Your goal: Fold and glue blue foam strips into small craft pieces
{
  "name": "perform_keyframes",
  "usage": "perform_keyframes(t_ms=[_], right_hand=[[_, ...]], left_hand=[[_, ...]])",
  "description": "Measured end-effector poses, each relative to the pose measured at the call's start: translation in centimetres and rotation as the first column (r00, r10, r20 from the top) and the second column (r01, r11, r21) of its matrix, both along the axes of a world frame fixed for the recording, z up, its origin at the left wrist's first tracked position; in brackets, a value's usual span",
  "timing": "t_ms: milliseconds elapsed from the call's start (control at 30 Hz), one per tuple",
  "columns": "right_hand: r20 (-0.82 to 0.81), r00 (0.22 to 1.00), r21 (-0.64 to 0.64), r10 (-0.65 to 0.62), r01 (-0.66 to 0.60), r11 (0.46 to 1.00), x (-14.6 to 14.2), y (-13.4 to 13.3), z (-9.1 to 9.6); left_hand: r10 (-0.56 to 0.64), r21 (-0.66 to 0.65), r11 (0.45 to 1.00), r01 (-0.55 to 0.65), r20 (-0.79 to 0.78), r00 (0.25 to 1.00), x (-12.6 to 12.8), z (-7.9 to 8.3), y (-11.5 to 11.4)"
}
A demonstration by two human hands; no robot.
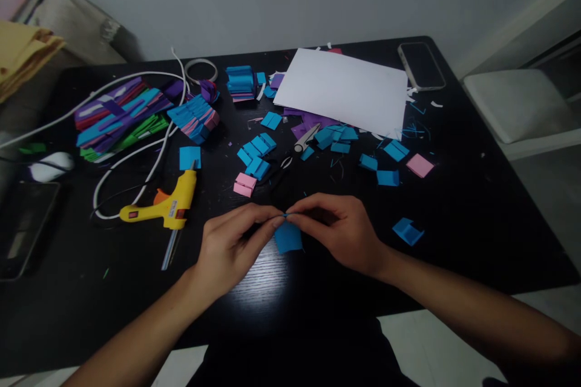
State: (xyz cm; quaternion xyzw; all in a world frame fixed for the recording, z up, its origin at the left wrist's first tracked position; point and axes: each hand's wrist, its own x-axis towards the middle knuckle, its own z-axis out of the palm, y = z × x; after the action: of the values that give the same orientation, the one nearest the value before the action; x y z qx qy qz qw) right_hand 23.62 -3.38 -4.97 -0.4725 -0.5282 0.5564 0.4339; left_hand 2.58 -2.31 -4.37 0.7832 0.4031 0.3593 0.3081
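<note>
Between my two hands, near the front middle of the black table, hangs a small blue piece of paper [288, 238]. My left hand [236, 239] pinches its upper edge between thumb and forefinger. From the other side my right hand [338, 230] pinches the same edge, fingertips almost touching the left ones. The fingertips cover the top of the paper. Just beyond my hands lie a folded pink paper piece [245, 184] and several folded blue pieces [256, 151]. Scissors [305, 140] lie behind them, and a bent blue piece [408, 231] rests to the right.
At left lie a yellow glue gun [179, 201] with its white cord and bundled coloured paper strips [120, 112]. A white sheet [345, 87] covers scraps at the back. One phone [422, 65] sits at the far right corner, and a dark device [27, 230] at the left.
</note>
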Motion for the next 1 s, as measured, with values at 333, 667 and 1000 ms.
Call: perform_keyframes(t_ms=[333,667,1000], right_hand=[[0.019,1.0,0.035,-0.014,0.013,0.999,0.0,0.03,0.15],[0.025,0.999,-0.005,0.041,-0.041,0.999,0.01,-0.11,-0.05],[-0.043,0.999,-0.037,0.018,-0.02,0.999,-0.02,0.08,0.04]], left_hand=[[-0.007,-0.011,1.0,0.008,0.015,1.0,0.09,0.02,0.1],[-0.003,-0.035,0.999,0.003,0.005,1.0,0.28,-0.1,-0.1],[0.05,-0.037,0.998,-0.049,0.022,0.999,0.19,-0.19,0.07]])
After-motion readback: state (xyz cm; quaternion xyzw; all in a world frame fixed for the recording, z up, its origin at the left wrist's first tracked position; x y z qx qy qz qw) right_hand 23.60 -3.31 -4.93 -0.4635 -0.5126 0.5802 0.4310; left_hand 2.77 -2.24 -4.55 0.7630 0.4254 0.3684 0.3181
